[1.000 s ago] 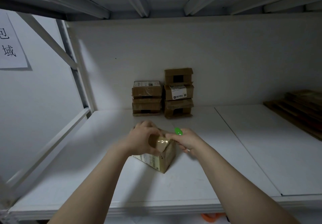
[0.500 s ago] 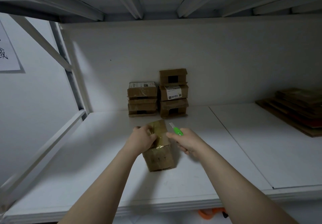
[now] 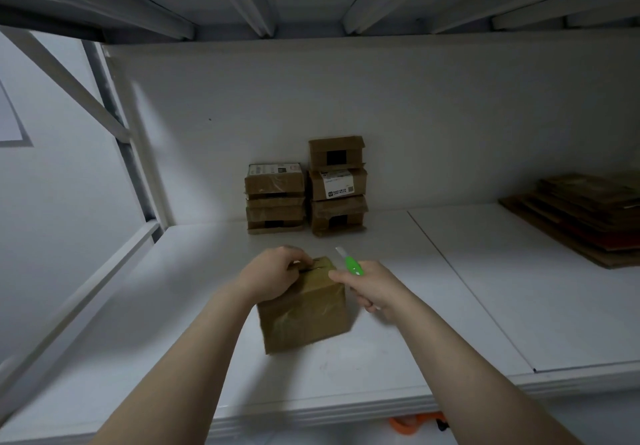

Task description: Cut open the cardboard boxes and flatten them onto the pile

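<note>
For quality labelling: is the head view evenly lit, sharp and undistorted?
Head view: dim, uneven, brightest at the back left of the white shelf board; grey overhead beams splay from wide-angle distortion; the near brown cardboard box is slightly blurred; the green-handled utility knife is clear.

- Shelf board (image 3: 166,340): white, flat, with a rounded front edge.
- Second shelf board (image 3: 519,299): white, butted against the first on the right; a thin dark seam (image 3: 462,281) runs between them from back to front.
- Back panel (image 3: 415,115): white, upright, carrying one small dark speck (image 3: 209,119).
- Upper shelf (image 3: 256,11): seen from below, with angled ribs.
- Upright post (image 3: 133,174): grey, at the back left corner.
- Diagonal brace (image 3: 69,80): white, meeting the post.
- Side rail (image 3: 86,292): white, along the left edge.
- Paper sheet (image 3: 8,118): on the left wall, cropped.
- Orange object (image 3: 412,424): below the front edge, partly hidden; type cannot be determined.
</note>
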